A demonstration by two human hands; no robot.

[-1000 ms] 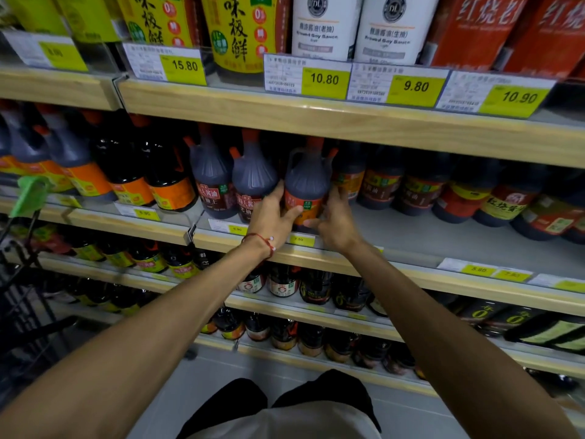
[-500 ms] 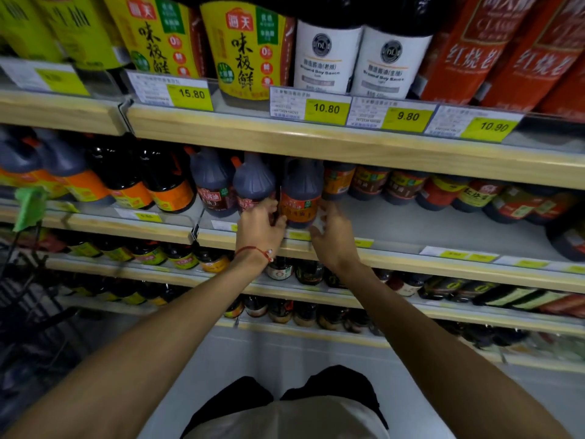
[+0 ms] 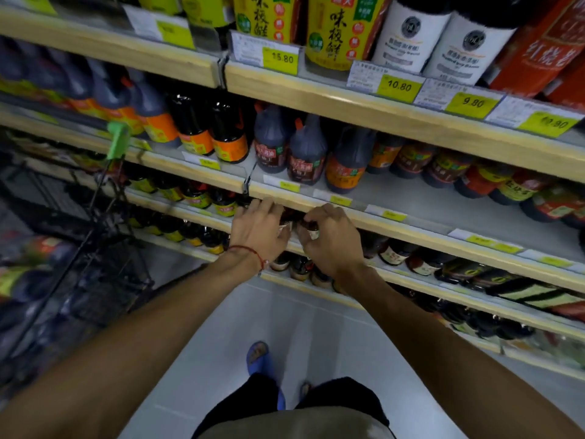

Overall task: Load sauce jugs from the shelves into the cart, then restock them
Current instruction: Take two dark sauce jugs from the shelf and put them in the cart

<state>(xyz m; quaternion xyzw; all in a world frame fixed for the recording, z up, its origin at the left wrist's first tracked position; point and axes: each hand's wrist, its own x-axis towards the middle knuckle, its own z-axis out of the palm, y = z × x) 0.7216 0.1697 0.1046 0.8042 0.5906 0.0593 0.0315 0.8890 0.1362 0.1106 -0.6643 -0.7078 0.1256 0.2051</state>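
Sauce jugs (image 3: 306,153) on wooden-edged shelves (image 3: 380,112), pale floor (image 3: 221,343) below

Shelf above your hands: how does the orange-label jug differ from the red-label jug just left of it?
The orange-label jug wears an orange label; the red-label jug a dark red one. The orange-label jug stands nearer the shelf front than the red-label jug. The red-label jug's orange cap shows; the orange-label jug's top is in shadow. Both are dark, upright and untouched; left hand and right hand grip small bottles below.
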